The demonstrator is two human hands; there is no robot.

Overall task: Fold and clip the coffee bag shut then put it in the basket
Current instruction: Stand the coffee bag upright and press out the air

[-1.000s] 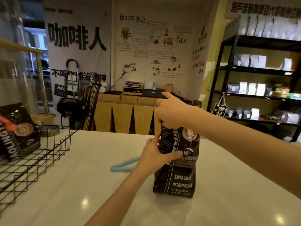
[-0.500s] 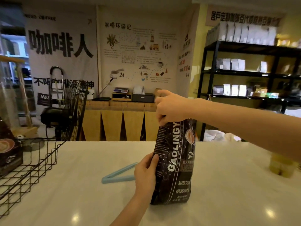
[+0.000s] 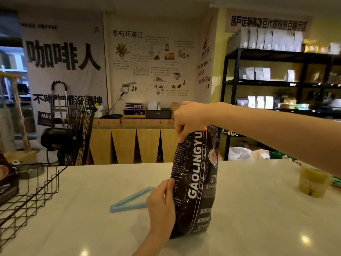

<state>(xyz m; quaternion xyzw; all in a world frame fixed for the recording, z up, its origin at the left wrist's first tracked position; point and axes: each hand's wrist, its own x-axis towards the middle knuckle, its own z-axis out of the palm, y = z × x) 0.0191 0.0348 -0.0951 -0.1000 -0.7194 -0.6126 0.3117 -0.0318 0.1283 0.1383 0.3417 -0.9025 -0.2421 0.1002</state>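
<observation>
A tall black coffee bag (image 3: 195,183) with white lettering stands upright on the white counter (image 3: 249,218). My right hand (image 3: 190,120) pinches the bag's top edge from above. My left hand (image 3: 162,204) presses flat against the bag's lower left side. A light blue clip (image 3: 129,202) lies open in a V shape on the counter, just left of my left hand. At the far left sits a black wire basket (image 3: 36,183) with another dark coffee bag (image 3: 7,182) inside it.
A small yellowish jar (image 3: 312,182) stands on the counter at the right. Behind the counter are a black fan (image 3: 81,130), wooden cabinets (image 3: 132,143) and black shelves (image 3: 276,84) with white bags.
The bag now stands taller and straighter, turned so its side lettering faces me. My right hand has risen with the bag's top. My left hand slid down to the bag's lower side.
</observation>
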